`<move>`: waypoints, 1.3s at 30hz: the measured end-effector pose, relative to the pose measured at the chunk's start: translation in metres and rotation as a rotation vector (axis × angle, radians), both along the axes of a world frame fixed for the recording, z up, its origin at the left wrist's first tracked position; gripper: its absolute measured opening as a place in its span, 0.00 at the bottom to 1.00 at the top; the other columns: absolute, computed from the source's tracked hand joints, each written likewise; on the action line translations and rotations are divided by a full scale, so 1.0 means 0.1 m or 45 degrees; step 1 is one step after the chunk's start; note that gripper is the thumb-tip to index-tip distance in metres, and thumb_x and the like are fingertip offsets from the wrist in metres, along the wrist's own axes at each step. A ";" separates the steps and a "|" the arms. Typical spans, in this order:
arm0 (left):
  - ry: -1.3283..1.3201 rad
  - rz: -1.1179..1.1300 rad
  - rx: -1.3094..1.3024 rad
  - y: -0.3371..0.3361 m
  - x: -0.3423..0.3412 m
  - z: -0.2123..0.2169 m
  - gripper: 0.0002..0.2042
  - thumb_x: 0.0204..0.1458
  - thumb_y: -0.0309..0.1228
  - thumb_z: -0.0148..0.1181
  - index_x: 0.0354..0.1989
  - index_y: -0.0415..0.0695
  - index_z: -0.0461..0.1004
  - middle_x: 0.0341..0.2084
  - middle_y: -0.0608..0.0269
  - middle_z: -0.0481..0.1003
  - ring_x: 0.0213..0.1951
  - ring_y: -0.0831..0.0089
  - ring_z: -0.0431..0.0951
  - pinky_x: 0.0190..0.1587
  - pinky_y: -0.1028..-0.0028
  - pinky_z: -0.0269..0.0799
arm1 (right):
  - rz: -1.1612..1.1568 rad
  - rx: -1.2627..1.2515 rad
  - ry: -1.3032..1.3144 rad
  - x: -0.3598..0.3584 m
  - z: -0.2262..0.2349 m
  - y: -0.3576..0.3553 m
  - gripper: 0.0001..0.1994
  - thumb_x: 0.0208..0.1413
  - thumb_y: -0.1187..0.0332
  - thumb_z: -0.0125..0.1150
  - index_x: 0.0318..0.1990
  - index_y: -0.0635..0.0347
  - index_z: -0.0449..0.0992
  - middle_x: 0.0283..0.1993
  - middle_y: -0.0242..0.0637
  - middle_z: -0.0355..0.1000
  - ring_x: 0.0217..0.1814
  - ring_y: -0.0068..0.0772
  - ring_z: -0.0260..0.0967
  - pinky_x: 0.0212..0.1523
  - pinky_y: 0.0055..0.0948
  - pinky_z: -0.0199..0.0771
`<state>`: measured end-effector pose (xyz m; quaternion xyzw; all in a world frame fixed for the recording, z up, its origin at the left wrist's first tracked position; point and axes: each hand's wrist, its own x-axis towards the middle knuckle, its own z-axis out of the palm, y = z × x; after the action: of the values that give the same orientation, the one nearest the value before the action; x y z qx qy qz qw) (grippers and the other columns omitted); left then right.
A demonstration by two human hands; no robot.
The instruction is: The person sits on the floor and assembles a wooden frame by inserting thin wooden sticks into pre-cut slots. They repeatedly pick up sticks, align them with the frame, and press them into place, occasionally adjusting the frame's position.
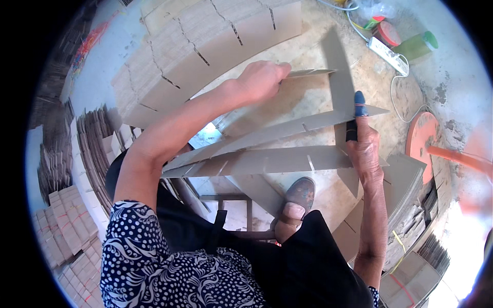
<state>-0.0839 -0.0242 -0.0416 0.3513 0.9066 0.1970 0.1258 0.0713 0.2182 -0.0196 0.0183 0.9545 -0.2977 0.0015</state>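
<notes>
My left hand (262,81), at the upper middle, is closed in a fist round the end of a short cardboard strip (310,73). That strip's other end meets a long cross strip of cardboard (339,72), which runs down toward my right hand (365,138). My right hand, with a blue cover on its thumb and a black band on a finger, grips the cross strip where it meets slotted cardboard strips (267,160). These long strips fan out to the left under my left forearm, their slots visible along the edges. Some of my right fingers are hidden behind the cardboard.
A long stack of slotted cardboard (205,46) stands at the far left. Cardboard bundles (67,220) fill the left side, and another stack (405,179) is at the right. A power strip (387,55), a green jar (416,46) and an orange round base (422,138) lie beyond.
</notes>
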 end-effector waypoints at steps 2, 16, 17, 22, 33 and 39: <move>0.031 -0.015 0.045 0.06 -0.11 -0.07 0.04 0.44 0.19 0.49 0.30 0.37 0.67 0.24 0.41 0.72 0.31 0.43 0.73 0.34 0.52 0.65 | 0.069 -0.018 -0.012 0.00 0.00 -0.02 0.45 0.37 0.86 0.48 0.69 0.45 0.49 0.25 0.46 0.66 0.24 0.46 0.66 0.28 0.26 0.67; 0.334 -0.547 0.311 -0.08 0.46 0.25 0.19 0.34 0.20 0.58 0.40 0.38 0.69 0.57 0.53 0.62 0.61 0.46 0.58 0.55 0.58 0.67 | 0.248 0.001 -0.084 -0.41 -0.39 0.09 0.39 0.36 0.82 0.51 0.64 0.60 0.55 0.31 0.58 0.70 0.33 0.60 0.69 0.35 0.46 0.69; 0.241 -0.573 0.193 -0.24 0.68 0.37 0.20 0.31 0.20 0.59 0.40 0.38 0.70 0.57 0.53 0.62 0.61 0.44 0.57 0.57 0.56 0.65 | 0.302 0.031 -0.038 -0.47 -0.43 0.29 0.36 0.37 0.79 0.52 0.62 0.59 0.58 0.32 0.58 0.71 0.35 0.60 0.70 0.38 0.48 0.70; -0.041 -0.419 -0.135 -0.97 1.14 0.47 0.23 0.28 0.20 0.58 0.41 0.37 0.70 0.57 0.51 0.61 0.63 0.41 0.54 0.61 0.52 0.59 | -0.152 0.760 -0.184 -1.04 0.04 1.05 0.20 0.52 0.68 0.52 0.54 0.50 0.65 0.42 0.50 0.73 0.45 0.56 0.71 0.46 0.49 0.71; 0.232 -0.155 0.072 -1.05 1.66 0.46 0.17 0.42 0.28 0.63 0.41 0.34 0.71 0.59 0.45 0.58 0.63 0.38 0.51 0.62 0.53 0.56 | -0.268 0.580 0.117 1.70 0.21 1.08 0.27 0.50 0.79 0.54 0.61 0.64 0.62 0.57 0.54 0.65 0.56 0.55 0.64 0.54 0.42 0.66; 0.237 -0.092 0.446 -0.88 2.02 0.22 0.14 0.45 0.27 0.61 0.40 0.35 0.70 0.48 0.45 0.68 0.49 0.46 0.69 0.47 0.57 0.69 | -0.834 1.095 0.174 3.68 -0.48 0.64 0.28 0.54 0.71 0.60 0.62 0.66 0.60 0.61 0.52 0.60 0.61 0.45 0.61 0.57 0.44 0.64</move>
<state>0.1177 -0.1119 -0.0195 0.4167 0.8530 0.3138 -0.0145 0.4395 0.2821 -0.0680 0.2944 0.9324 0.1341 -0.1610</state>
